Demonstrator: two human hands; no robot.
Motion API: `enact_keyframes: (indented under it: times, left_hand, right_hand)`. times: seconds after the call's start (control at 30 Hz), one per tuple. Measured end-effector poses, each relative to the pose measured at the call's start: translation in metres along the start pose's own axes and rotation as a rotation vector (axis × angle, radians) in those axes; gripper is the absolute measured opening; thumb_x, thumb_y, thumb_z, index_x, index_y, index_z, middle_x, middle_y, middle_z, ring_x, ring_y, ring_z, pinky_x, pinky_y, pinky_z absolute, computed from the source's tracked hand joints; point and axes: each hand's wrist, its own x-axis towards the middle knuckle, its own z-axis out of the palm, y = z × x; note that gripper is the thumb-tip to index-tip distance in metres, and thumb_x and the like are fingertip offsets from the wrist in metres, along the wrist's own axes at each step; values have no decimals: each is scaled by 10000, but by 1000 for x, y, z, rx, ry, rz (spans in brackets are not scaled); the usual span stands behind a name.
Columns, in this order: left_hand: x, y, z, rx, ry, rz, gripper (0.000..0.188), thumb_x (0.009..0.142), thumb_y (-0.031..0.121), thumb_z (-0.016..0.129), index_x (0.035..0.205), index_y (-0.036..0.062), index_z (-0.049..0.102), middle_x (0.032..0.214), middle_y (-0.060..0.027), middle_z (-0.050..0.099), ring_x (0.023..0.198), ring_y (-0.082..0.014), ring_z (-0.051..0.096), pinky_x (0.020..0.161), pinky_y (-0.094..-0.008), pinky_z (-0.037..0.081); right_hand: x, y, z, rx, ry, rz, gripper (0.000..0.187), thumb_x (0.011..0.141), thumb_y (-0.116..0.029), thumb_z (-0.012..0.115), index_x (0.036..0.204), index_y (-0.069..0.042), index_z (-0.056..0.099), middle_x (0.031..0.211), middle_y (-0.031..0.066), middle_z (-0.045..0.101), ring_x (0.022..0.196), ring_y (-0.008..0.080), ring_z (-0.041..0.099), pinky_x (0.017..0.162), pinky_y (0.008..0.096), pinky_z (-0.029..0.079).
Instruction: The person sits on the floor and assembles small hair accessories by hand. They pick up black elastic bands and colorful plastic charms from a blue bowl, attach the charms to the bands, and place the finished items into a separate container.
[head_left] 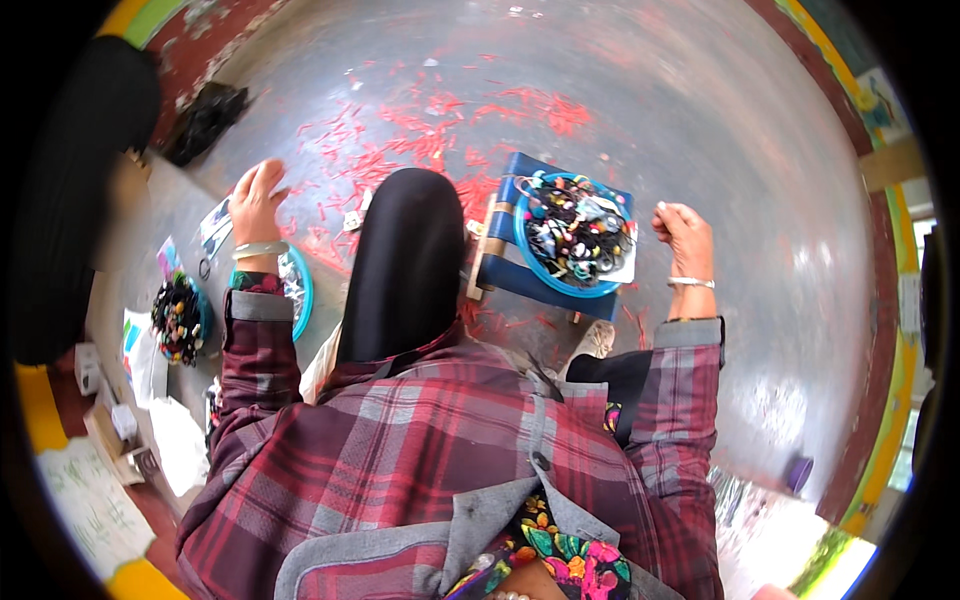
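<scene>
My left hand (257, 205) is raised at the left, above the side of a blue-rimmed basin (303, 290) that my forearm partly hides. Its fingers are curled together with the thumb near them; anything in them is too small to make out. Out to the right, my right hand (687, 240) is closed with the fingertips pinched, and what they hold I cannot make out. Between the hands, nearer the right one, a blue basin (522, 228) full of black and coloured beaded hair ties (578, 230) rests on a low blue stool (500, 272).
Red scraps (430, 140) litter the grey floor ahead. At the left stands another basin (206, 312) heaped with beaded hair ties (178, 320). A black bag (208, 122) lies by the far left wall. My black-clad knee (405, 260) rises in the middle.
</scene>
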Motion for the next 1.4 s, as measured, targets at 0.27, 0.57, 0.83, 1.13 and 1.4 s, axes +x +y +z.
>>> enact_keyframes:
  times: [0.27,0.57,0.83,1.13,1.4]
  left_hand:
    - [-81,67,227,-218,-721,-10,189,897,141,490,933,13,624,940,-76,646,883,-154,598,716,-279,460]
    - [-114,-17,279,539,-1156,335,178,816,154,558,864,5,643,779,-137,639,719,-244,617,642,-332,475]
    - [-106,-15,274,639,-1094,402,166,792,152,571,861,14,633,783,-165,615,723,-313,599,630,-357,470]
    - [-106,-19,275,602,-1097,448,160,791,143,570,835,-1,623,761,-173,606,718,-320,594,626,-366,464]
    - [-109,-16,275,593,-1108,466,163,795,144,561,828,-4,620,750,-178,599,703,-327,588,617,-378,458]
  right_hand:
    - [5,7,-9,-91,-22,30,180,793,-218,640,764,-40,646,661,4,605,593,63,521,563,202,401]
    - [1,-1,-21,-279,-230,74,152,768,-182,631,765,-31,647,664,8,609,606,84,534,564,218,410]
    - [16,44,-39,-905,-358,288,203,699,-231,655,758,-37,672,657,76,641,582,185,614,563,325,492]
    - [35,92,-19,-795,-358,472,278,706,-264,688,675,4,621,604,83,619,506,152,590,501,281,484]
    - [42,114,-14,-960,-355,414,195,720,-180,642,643,-4,610,590,84,623,501,182,617,490,292,490]
